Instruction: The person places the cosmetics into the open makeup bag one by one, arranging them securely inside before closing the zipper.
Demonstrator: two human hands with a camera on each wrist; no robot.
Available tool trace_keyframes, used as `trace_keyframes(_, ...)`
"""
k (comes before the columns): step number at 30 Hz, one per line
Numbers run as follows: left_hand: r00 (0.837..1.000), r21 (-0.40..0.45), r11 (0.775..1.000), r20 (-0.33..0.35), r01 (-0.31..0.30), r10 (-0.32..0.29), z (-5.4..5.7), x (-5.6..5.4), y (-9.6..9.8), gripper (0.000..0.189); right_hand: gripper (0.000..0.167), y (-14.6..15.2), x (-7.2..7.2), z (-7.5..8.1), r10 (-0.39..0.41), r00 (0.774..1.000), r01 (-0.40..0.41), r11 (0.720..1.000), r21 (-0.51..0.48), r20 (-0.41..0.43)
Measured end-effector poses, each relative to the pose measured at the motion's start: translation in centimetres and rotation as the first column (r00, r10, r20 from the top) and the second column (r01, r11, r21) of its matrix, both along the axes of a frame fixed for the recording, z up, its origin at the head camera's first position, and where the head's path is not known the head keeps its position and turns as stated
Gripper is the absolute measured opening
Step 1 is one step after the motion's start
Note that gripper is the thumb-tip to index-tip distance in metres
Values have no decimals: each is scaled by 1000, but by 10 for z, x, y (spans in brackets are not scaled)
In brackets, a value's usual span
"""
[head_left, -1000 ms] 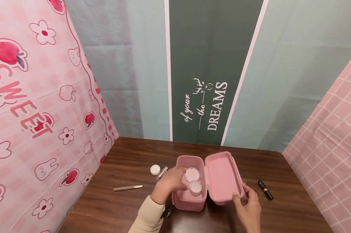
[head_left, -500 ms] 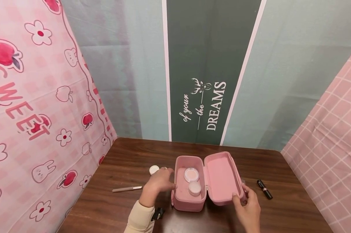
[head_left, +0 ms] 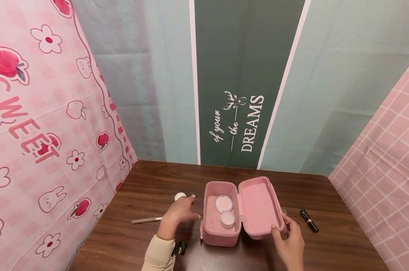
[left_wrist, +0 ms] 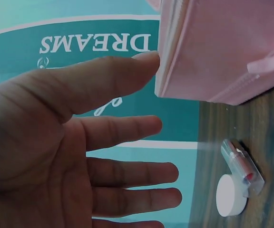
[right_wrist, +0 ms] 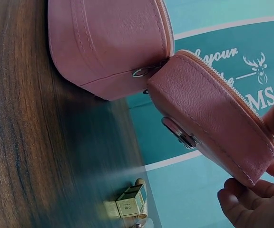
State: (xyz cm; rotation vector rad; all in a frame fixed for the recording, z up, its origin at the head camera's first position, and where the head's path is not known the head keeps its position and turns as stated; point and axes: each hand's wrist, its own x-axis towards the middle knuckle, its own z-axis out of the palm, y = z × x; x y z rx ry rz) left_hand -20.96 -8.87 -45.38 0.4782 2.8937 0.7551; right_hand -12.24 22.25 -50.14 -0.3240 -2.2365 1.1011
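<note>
I see the pink case (head_left: 221, 241), lid (head_left: 260, 205) open, lower centre, unmoved | right hand (head_left: 290, 239), lower right, still gripping that lid | left hand (head_left: 178, 213), fingers apart, withdrawn from inside, now near white round container (left_wrist: 230, 195)

I get dusty pink on the case (head_left: 221, 241) + lid (head_left: 258, 207), w/ a peachy zip (right_wrist: 233, 96). Compact (head_left: 223, 203) pale pink, whitish rim; jar (head_left: 227, 218) milky; cap (left_wrist: 231, 195) plain white. Brush (head_left: 143, 220) tan w/ silver end; stick (head_left: 309, 220) black, pink band. Table (head_left: 340, 244) dk brown, wood-grained. L drape (head_left: 55, 105) — pink check, red apples, white flowers; R drape (head_left: 387, 158) — pink, white grid. Back drape (head_left: 157, 94): lt blue-green, dk green panel (head_left: 245, 56), white lettering. Sleeve (head_left: 158, 253) cream.
</note>
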Motion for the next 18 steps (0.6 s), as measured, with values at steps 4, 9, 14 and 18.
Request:
trace_keyframes(4,1000,3,1000,-24,1,-1,-5,-1,-5,51,42,2,0,0,3,1000,-3,1000,0,8)
trace_keyframes(9,1000,2,1000,-15,-22,22,-10,-2,-13,47,42,3,0,-1,10,1000,-10,1000,-2,20)
trace_keyframes(14,999,-8,999,-13,-42,42,-15,-4,-20,44,42,3,0,-2,9,1000,-9,1000,4,15)
trace_keyframes(18,998,-17,998,-14,-61,61,-20,-6,-25,43,42,3,0,-2,4,1000,-4,1000,8,12)
